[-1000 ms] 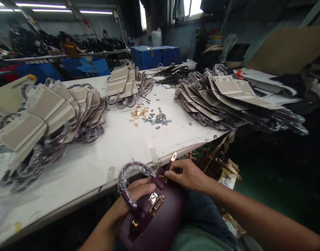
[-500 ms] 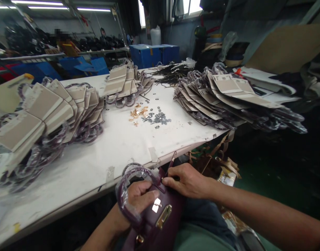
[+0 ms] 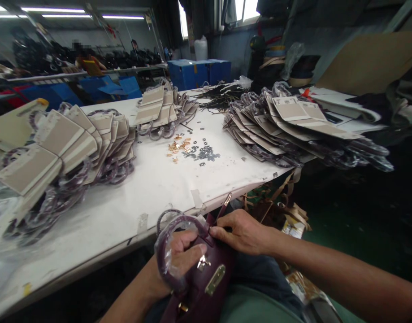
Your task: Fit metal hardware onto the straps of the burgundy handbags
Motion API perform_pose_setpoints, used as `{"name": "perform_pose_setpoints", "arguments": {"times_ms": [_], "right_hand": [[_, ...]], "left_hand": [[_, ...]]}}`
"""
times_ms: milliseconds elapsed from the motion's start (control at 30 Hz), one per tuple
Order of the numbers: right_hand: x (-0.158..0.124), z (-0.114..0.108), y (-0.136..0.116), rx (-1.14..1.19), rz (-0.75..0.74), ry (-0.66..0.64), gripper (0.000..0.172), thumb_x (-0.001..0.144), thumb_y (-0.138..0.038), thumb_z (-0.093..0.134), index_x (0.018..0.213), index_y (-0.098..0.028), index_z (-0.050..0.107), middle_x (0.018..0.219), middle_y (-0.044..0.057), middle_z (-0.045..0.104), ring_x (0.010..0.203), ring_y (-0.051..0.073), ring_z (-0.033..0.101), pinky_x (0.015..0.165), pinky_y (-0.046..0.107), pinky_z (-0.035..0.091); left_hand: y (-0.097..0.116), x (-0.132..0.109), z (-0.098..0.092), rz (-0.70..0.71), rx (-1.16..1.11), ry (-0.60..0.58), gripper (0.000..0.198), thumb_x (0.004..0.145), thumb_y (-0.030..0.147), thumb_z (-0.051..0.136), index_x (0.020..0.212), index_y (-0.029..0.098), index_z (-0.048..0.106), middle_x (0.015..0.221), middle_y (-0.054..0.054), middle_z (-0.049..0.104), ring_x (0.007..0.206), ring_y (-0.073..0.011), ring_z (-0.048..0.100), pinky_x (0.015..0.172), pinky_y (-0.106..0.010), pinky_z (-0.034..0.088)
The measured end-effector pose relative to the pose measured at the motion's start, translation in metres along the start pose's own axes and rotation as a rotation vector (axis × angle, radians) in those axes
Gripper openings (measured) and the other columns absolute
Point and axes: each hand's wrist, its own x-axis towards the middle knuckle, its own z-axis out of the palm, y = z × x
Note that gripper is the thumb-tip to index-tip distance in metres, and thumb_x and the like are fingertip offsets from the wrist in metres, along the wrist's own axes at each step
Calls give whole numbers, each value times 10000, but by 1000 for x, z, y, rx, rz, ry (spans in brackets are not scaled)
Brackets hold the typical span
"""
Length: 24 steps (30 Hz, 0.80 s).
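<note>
A dark purple handbag [image 3: 206,287] with gold clasps rests on my lap below the table edge. My left hand [image 3: 184,249] is closed on the bag's top, passing through its plastic-wrapped handle [image 3: 167,253]. My right hand [image 3: 241,231] pinches the bag's top edge by a thin purple strap with a gold tip [image 3: 224,206], fingers pressed together.
A white table [image 3: 152,193] carries stacks of beige flap pieces with purple handles on the left [image 3: 61,148], at the back [image 3: 162,107] and on the right [image 3: 286,125]. Small gold fittings [image 3: 178,147] and dark metal fittings [image 3: 202,154] lie mid-table. Blue crates [image 3: 199,72] stand behind.
The bag has tilted and slid a little lower on my lap. My left hand closed further round the bag's top under the handle. My right hand stayed at the strap.
</note>
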Motion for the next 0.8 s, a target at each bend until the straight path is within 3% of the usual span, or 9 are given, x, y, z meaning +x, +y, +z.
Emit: {"name": "perform_pose_setpoints", "arguments": {"times_ms": [200,367,533,667,800], "right_hand": [[-1,-7,0,-162,-83,-15,449,1085,-436,440,763,-166,596,710,24,598,632,119,461,632,275,307],[-6,-7,3,-41,-120,-68,461,1081,-454,442,724,-178,534,690,-3,533,619,114,434,607,268,303],[-13,5,8,163,-40,-16,515,1080,-512,426,702,-178,530,669,-21,490,611,108,466,599,249,335],[-19,22,6,247,60,64,548,1075,-538,425,671,-175,495,624,-34,431,574,94,409,546,239,300],[-18,37,4,267,223,155,574,1055,-586,441,660,-173,491,592,-34,430,538,86,374,490,230,266]], "left_hand": [[8,-2,3,32,-2,-46,399,925,538,672,1124,201,750,905,-35,728,779,-175,607,693,-273,497],[9,-6,10,-31,-136,-104,408,901,535,710,1186,246,756,889,-32,751,849,-216,676,791,-313,539],[6,-7,10,-42,-132,-98,443,898,511,719,1248,240,745,1001,-67,774,911,-261,696,873,-357,548],[5,-7,10,-4,-5,6,381,865,475,748,1170,249,779,1005,-67,777,1003,-297,684,901,-359,545],[-3,0,3,-21,-42,25,376,889,471,718,1188,247,762,950,-62,773,927,-263,678,793,-317,536]]}}
